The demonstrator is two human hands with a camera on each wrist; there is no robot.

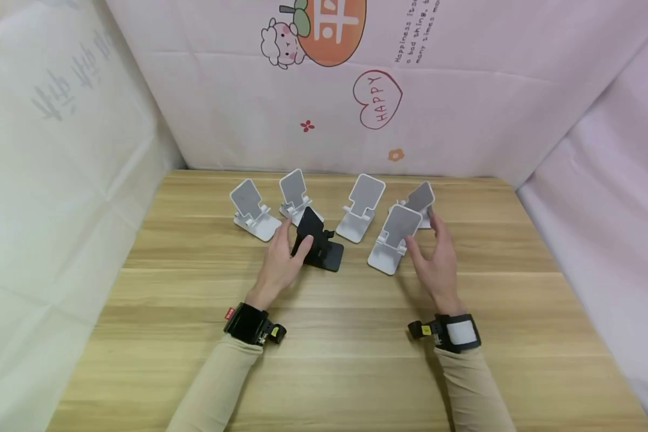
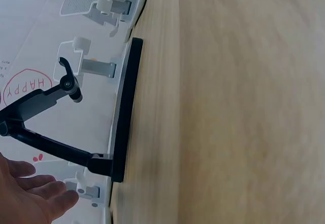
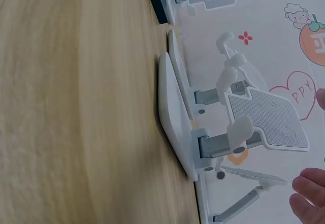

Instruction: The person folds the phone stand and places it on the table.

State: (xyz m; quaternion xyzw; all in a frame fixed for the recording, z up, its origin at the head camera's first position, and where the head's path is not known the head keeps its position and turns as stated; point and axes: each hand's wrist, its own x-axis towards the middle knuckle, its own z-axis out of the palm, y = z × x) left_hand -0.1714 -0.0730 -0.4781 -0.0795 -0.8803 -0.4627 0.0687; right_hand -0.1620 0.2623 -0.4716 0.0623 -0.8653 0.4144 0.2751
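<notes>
A black folding phone stand (image 1: 330,255) stands upright on the wooden table, its base flat on the wood in the left wrist view. Beside its left edge is my left hand (image 1: 279,264), thumb spread from relaxed fingers (image 2: 48,189); nothing is gripped. Toward the right, a white phone stand (image 1: 384,258) with a grey pad faces me. My right hand (image 1: 437,264) curves loosely around the air at its right side, with the fingertips (image 3: 311,191) apart from the pad in the right wrist view. Behind it, another white stand (image 1: 422,197) is partly hidden.
Three more white stands form a row at the back: one at left (image 1: 259,227), one behind the black stand (image 1: 293,187), one in the middle (image 1: 355,229). A printed cloth (image 1: 221,114) hangs behind the table (image 1: 335,372), with white cloth at both sides.
</notes>
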